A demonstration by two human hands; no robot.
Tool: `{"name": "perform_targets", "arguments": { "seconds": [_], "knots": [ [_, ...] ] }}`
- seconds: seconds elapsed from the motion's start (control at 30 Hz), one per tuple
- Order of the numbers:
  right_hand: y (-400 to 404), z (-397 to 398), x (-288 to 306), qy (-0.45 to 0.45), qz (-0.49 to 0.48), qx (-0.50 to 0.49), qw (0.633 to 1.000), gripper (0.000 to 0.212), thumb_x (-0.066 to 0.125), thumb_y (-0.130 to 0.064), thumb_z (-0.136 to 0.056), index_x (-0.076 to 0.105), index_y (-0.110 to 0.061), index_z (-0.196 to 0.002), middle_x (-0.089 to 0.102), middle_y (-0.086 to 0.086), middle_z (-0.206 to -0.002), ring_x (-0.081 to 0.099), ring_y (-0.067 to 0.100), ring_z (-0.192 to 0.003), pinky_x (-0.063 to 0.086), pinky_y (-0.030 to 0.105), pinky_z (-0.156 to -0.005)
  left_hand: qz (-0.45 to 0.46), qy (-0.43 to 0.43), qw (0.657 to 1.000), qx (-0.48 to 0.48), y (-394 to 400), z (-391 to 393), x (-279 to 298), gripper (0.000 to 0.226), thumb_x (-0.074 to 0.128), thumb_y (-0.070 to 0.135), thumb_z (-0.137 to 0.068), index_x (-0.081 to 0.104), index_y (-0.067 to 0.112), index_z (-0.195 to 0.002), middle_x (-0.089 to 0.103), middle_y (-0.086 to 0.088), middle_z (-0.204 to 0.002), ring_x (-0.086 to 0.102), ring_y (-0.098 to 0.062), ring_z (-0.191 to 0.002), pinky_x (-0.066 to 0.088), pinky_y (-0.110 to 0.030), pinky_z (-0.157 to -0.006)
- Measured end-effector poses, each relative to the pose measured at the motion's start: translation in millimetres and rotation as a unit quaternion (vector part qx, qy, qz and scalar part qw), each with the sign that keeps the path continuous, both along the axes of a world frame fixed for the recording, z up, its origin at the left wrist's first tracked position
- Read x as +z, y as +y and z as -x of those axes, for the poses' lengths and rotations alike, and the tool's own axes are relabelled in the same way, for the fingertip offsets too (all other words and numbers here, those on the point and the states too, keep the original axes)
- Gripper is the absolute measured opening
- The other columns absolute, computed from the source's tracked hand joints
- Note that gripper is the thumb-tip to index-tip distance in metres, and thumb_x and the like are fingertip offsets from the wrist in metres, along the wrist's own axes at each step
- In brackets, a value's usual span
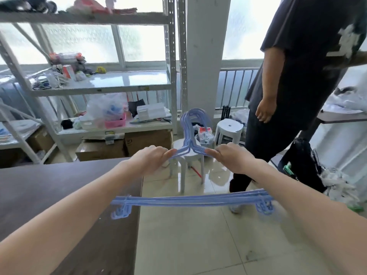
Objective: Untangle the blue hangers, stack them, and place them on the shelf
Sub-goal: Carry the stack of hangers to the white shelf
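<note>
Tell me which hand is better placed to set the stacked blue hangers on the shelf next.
Left, probably. Both hands grip the blue hangers near the neck, left hand and right hand, but the shelf stands on the left side, while a bystander crowds the right.

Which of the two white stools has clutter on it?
The nearer white stool, behind the blue hangers, carries a clutter pile; the farther white stool is bare.

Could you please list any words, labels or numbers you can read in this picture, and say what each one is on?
None can be read.
Mark on the cardboard box: too blurred.
Labels on the shelf edges: too small.
Print on the red and white packet: blurred.
Blue hangers: no text shows.
</note>
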State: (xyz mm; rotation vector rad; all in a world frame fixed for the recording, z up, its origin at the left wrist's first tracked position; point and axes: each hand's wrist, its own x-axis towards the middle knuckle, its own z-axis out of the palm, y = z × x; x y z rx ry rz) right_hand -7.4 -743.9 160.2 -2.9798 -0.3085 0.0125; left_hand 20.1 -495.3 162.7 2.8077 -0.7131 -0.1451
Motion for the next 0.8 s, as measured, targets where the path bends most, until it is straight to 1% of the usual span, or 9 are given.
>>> {"name": "perform_targets", "arguments": {
  "seconds": [0.1, 0.23, 0.37, 0.43, 0.5, 0.53, 0.6, 0.7, 0.8],
  "knots": [
    [-23, -45, 0, -0.013, 0.015, 0.008, 1.0, 0.062, 0.017, -0.065, -0.088, 0.031, -0.016, -0.053, 0.039, 0.0, -0.053, 0.038, 0.014, -0.048, 0.026, 0.029, -0.045, 0.013, 0.014, 1.0, -0.003, -25, -40, -8, 0.079, -0.002, 0.079, -0.057, 0.04, 0.013, -0.065, 0.041, -0.003, -0.06, 0.041, -0.027, -0.06, 0.034, -0.033, -0.061],
    [-53, -113, 0, -0.005, 0.014, 0.025, 1.0, 0.058, 0.021, -0.059, -0.092, 0.031, -0.017, -0.053, 0.035, -0.001, -0.056, 0.036, 0.011, -0.048, 0.025, 0.027, -0.045, 0.027, 0.016, 0.999, 0.03, -55, -106, -18, 0.061, 0.015, 0.06, -0.089, 0.043, 0.01, -0.07, 0.046, -0.008, -0.066, 0.045, -0.03, -0.063, 0.037, -0.035, -0.063],
    [-71, -188, 15, -0.004, 0.057, 0.119, 0.991, 0.031, 0.011, -0.051, -0.087, 0.026, -0.038, -0.063, 0.028, -0.002, -0.061, 0.041, 0.023, -0.062, 0.03, 0.031, -0.048, 0.04, 0.021, 0.998, 0.049, -77, -171, -12, 0.061, 0.015, 0.063, -0.087, 0.04, 0.011, -0.068, 0.041, -0.003, -0.059, 0.04, -0.025, -0.055, 0.033, -0.033, -0.056],
    [-75, -228, 17, 0.002, 0.027, 0.103, 0.994, 0.02, 0.019, -0.04, -0.093, 0.038, -0.043, -0.087, 0.033, 0.002, -0.065, 0.04, 0.023, -0.069, 0.033, 0.032, -0.049, 0.031, 0.015, 0.997, 0.066, -79, -199, -6, 0.063, 0.014, 0.064, -0.085, 0.043, 0.011, -0.07, 0.039, 0.0, -0.057, 0.035, -0.018, -0.051, 0.03, -0.03, -0.052],
    [-75, -276, 14, -0.009, 0.021, 0.086, 0.996, 0.029, 0.032, -0.032, -0.099, 0.037, -0.03, -0.127, 0.042, 0.007, -0.078, 0.039, 0.022, -0.068, 0.045, 0.034, -0.059, 0.033, 0.004, 0.995, 0.091, -78, -232, -4, 0.06, 0.015, 0.061, -0.089, 0.043, 0.012, -0.069, 0.039, 0.0, -0.057, 0.033, -0.018, -0.05, 0.029, -0.032, -0.053],
    [-74, -299, 15, -0.005, 0.028, 0.088, 0.996, 0.041, 0.024, -0.048, -0.095, 0.042, -0.024, -0.123, 0.046, 0.007, -0.08, 0.042, 0.023, -0.067, 0.049, 0.037, -0.065, 0.035, 0.001, 0.995, 0.099, -76, -248, -1, 0.059, 0.015, 0.061, -0.09, 0.04, 0.013, -0.066, 0.039, 0.0, -0.057, 0.033, -0.018, -0.051, 0.029, -0.033, -0.054],
    [-70, -347, 13, -0.006, 0.032, 0.131, 0.991, 0.084, -0.002, -0.076, -0.07, 0.053, -0.015, -0.089, 0.05, 0.005, -0.07, 0.047, 0.023, -0.061, 0.047, 0.037, -0.065, 0.031, 0.007, 0.992, 0.119, -71, -281, 2, 0.058, 0.014, 0.062, -0.089, 0.037, 0.017, -0.061, 0.041, -0.001, -0.059, 0.038, -0.02, -0.055, 0.033, -0.035, -0.058],
    [-55, -416, 7, -0.024, 0.018, 0.18, 0.983, 0.066, 0.008, -0.067, -0.084, 0.048, -0.016, -0.07, 0.042, -0.002, -0.057, 0.05, 0.025, -0.057, 0.039, 0.032, -0.06, 0.007, 0.008, 0.986, 0.169, -62, -331, 6, 0.053, 0.015, 0.053, -0.095, 0.046, 0.02, -0.067, 0.044, -0.002, -0.065, 0.048, -0.023, -0.064, 0.039, -0.039, -0.07],
    [-36, -486, 7, -0.024, -0.001, 0.211, 0.977, 0.059, 0.018, -0.066, -0.086, 0.041, -0.019, -0.059, 0.044, -0.002, -0.057, 0.053, 0.025, -0.061, 0.039, 0.035, -0.063, 0.027, 0.01, 0.974, 0.223, -52, -383, 11, 0.05, 0.016, 0.037, -0.101, 0.057, 0.008, -0.107, 0.051, -0.011, -0.08, 0.057, -0.031, -0.085, 0.041, -0.04, -0.079]
  ]
}}
